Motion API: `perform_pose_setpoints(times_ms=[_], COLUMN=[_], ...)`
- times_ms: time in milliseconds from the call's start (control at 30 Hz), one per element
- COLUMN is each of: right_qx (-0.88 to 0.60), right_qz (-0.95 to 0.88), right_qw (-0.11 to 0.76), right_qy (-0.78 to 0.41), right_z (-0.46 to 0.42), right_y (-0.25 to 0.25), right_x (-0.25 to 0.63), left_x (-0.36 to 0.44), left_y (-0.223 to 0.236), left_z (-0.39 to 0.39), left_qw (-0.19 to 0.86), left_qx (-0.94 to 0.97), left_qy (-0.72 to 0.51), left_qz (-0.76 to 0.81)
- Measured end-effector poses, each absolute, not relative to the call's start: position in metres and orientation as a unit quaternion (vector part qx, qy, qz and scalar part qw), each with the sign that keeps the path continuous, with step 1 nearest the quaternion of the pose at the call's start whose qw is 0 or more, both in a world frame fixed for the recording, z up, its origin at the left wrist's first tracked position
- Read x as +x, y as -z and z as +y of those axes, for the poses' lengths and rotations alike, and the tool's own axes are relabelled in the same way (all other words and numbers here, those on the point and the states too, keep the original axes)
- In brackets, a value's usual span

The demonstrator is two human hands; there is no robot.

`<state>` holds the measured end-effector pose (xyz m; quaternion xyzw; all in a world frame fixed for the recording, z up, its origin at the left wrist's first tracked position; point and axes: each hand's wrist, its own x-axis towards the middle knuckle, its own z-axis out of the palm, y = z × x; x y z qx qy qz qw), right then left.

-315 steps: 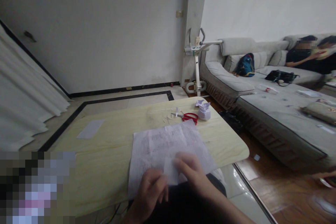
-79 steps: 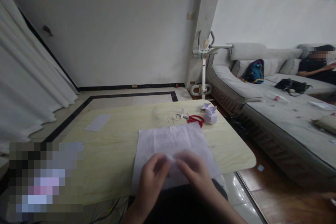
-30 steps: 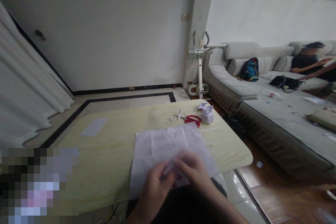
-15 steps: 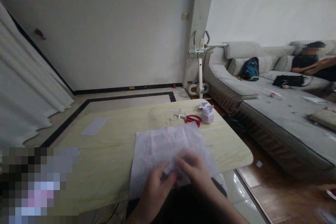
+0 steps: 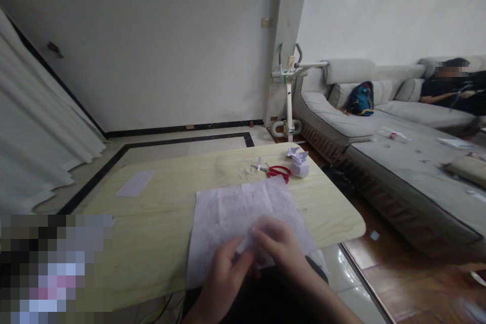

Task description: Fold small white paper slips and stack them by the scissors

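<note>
Close together at the table's near edge, both my hands pinch a small piece of white paper [image 5: 245,244]. My left hand [image 5: 229,266] has thumb and fingers closed on its left side. From the right, my right hand [image 5: 278,240] grips it with fingers curled over, hiding much of its shape. Beneath them lies a large creased sheet of printed paper [image 5: 228,212], its near edge partly covered by my hands. Beyond the sheet's far corner are red-handled scissors [image 5: 279,171], with thin scraps by the blades. A stack of folded white paper [image 5: 299,166] stands right of them.
The pale wooden table [image 5: 163,233] has a rounded right corner. A blank paper slip [image 5: 135,184] lies at its left, near a blurred-out patch. A grey sofa [image 5: 410,177] runs along the right, with a seated person [image 5: 444,86] and a blue bag [image 5: 362,98].
My hands stay in nearly the same place, with slight finger movement on the paper. On the sofa, the black item beside the person has left its spot, and a dark thing is now at their lap.
</note>
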<state>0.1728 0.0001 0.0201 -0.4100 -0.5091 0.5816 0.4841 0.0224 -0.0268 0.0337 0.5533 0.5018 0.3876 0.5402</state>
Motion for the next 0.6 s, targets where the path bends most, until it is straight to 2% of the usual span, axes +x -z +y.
perform_pose_setpoints(times_ms=[367, 600], right_qx=[-0.378, -0.348], right_qz=[-0.462, -0.459], right_qw=[0.513, 0.491], right_qy=[-0.617, -0.654], right_z=[-0.0053, -0.0066], right_y=[-0.0243, -0.0261], right_x=[0.1695, 0.1691], left_x=[0.0220, 0.0255], left_y=[-0.0296, -0.0339], left_z=[-0.0297, -0.0310], left_qw=[0.525, 0.545], left_qx=[0.576, 0.558], left_qy=[-0.401, -0.409], left_qz=[0.481, 0.474])
